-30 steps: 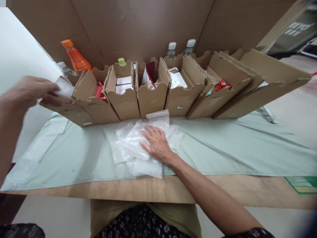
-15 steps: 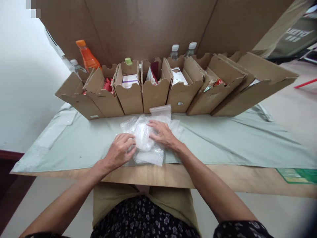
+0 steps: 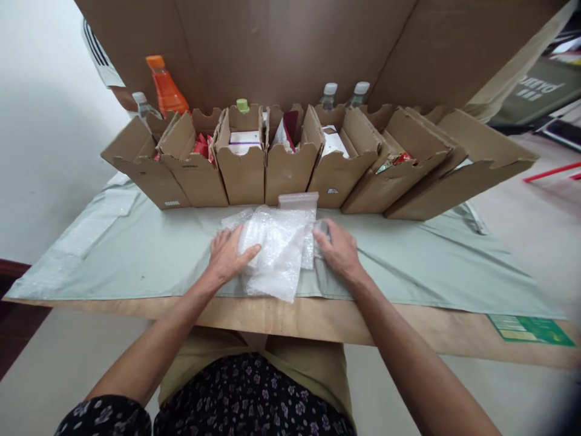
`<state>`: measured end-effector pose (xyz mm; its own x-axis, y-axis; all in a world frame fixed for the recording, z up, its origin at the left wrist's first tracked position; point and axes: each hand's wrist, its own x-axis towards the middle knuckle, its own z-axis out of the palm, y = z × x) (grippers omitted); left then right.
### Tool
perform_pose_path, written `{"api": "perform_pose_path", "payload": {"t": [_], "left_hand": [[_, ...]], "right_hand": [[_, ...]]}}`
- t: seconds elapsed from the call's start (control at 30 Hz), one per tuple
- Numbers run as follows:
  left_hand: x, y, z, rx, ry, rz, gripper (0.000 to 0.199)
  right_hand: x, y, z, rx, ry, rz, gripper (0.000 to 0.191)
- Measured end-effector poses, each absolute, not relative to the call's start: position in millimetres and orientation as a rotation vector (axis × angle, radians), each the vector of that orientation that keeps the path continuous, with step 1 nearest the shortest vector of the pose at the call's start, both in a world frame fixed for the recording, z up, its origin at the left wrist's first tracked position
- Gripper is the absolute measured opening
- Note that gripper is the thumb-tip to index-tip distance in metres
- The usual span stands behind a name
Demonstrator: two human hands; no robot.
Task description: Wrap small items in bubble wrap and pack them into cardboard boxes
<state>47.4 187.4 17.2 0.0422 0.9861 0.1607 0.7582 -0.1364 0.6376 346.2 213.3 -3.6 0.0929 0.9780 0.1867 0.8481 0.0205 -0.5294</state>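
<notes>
Crumpled, translucent bubble wrap bags (image 3: pixel 275 248) lie in a loose pile on the cloth-covered table in front of me. My left hand (image 3: pixel 228 254) rests at the left edge of the pile, its thumb stretched over the plastic and its fingers apart. On the other side, my right hand (image 3: pixel 338 247) pinches the end of a clear bubble wrap piece between thumb and fingers. Another flat bubble wrap bag (image 3: pixel 299 201) sticks out of the pile toward the boxes. Whether anything lies inside the wrap, I cannot tell.
Several open cardboard boxes (image 3: pixel 290 178) stand in a row behind the pile, with packets and small cartons inside. An orange bottle (image 3: pixel 169 91) and clear bottles with white caps (image 3: pixel 330 95) rise behind them. A green printed sheet (image 3: pixel 531 329) lies at the table's front right.
My right hand has moved right, off the middle of the pile to its right end. The top bubble wrap now lies more spread out. My left thumb has opened over it.
</notes>
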Motion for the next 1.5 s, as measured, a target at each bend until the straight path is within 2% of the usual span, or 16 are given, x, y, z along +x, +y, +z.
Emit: {"api": "perform_pose_path", "payload": {"t": [0.13,0.3,0.47,0.63,0.9,1.0,1.07,1.2,1.3,1.5], "left_hand": [[74.9,182.3,11.7,1.883,1.788,0.799,0.079],[83.1,169.1,24.5,1.516,1.583,1.232,0.071],[60.5,139.9,47.4,1.357,1.35,1.485,0.074],[5.2,102.9,53.5,1.246,1.407,1.629,0.073],[-153.9,78.2,66.9,1.305,1.915,1.697,0.065],[-226.8,99.1,85.0,1.396,2.109,1.615,0.063],[-272.7,120.9,94.7,1.386,2.184,1.426,0.063],[-338.3,168.9,95.8,1.451,2.09,1.11,0.084],[-357.8,196.3,78.0,1.437,2.135,0.996,0.094],[-350.4,216.9,36.2,1.667,2.348,0.613,0.087]], "right_hand": [[287.7,197.0,-5.2,-1.676,-1.899,0.421,0.065],[251.9,178.9,17.1,-1.344,-1.62,0.832,0.059],[224.4,155.0,55.4,-1.222,-1.576,0.876,0.052],[167.6,144.7,68.7,-1.071,-1.677,1.01,0.052],[9.9,178.0,63.0,-0.678,-1.895,1.15,0.052],[-52.2,208.2,57.8,-0.645,-1.963,1.062,0.053],[-87.5,231.1,50.3,-0.667,-1.981,1.029,0.057],[-126.9,267.8,28.4,-0.818,-2.07,1.033,0.074],[-124.7,277.0,12.8,-0.962,-2.192,0.98,0.076],[-102.5,274.1,0.3,-1.027,-2.312,0.82,0.07]]}}
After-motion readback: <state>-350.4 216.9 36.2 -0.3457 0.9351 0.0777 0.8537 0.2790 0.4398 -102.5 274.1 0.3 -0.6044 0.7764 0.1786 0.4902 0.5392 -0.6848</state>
